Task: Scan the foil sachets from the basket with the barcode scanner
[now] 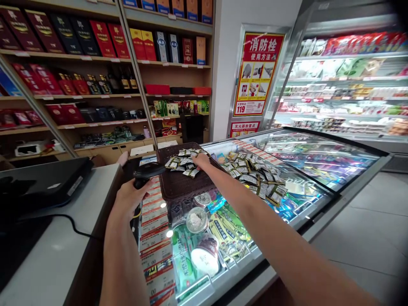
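Observation:
My left hand [132, 193] is wrapped round the handle of a black barcode scanner [149, 170], whose head points away over the freezer's left edge. A dark brown woven basket [172, 189] rests on the glass top of a chest freezer. Inside it lies a pile of small silver-and-gold packets [181, 161]. My right hand [202, 161] reaches across into this pile, its fingers closed on a small packet at the pile's right side. To the right of the basket, more of the same packets [255, 170] are heaped loosely on the glass.
A white counter [79, 238] with a black machine [47, 180] and a cable stands at left. Under the freezer glass [229, 263] are ice cream tubs and bags. Shelves [86, 57] of boxes and bottles line the back wall. A lit fridge [344, 85] stands at right.

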A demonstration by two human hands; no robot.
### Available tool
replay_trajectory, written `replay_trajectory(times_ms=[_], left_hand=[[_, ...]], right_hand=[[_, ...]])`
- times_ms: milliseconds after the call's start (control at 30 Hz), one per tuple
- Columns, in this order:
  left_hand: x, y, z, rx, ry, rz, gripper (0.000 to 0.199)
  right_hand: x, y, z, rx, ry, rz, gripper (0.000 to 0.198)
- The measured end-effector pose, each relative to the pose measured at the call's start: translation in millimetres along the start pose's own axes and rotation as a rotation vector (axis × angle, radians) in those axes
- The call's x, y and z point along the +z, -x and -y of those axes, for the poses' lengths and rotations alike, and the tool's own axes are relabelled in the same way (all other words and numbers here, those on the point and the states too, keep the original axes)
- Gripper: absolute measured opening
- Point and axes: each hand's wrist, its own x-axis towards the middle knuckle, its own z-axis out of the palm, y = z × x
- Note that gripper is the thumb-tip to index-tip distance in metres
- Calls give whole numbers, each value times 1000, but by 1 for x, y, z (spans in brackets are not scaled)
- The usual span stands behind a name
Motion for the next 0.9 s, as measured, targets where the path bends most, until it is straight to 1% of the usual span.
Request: replay_trajectory(times_ms=[67,133,233,300,400,467,567,600,700,800,900], left_hand=[[2,3,-2,2,9,-14,46],[5,4,-3,0,25,-11,47],[8,4,-4,-3,36,12,51],[9,4,-5,5,56,31,53],[9,7,-9,-3,102,104,55],[8,12,-14,-31,129,203,55],[12,21,-26,-22,160,349,56],[15,24,-30,-8,159,365,57],[30,35,-46,13,110,343,59],[46,43,-56,27,46,341,57],[55,44,-59,82,41,392,56]], right_hand=[[15,0,6,41,-34,-7,24],[24,5,10,95,-130,28,23],[23,19,11,97,-240,78,23],[9,32,6,19,-302,89,24],[-30,57,-16,-187,-495,100,26],[-59,76,-37,-286,-615,45,27],[-90,100,-69,-337,-699,-41,32],[-96,105,-79,-343,-716,-65,33],[-104,113,-97,-347,-747,-135,36],[-106,113,-104,-352,-756,-163,37],[-106,112,-105,-350,-752,-155,36]])
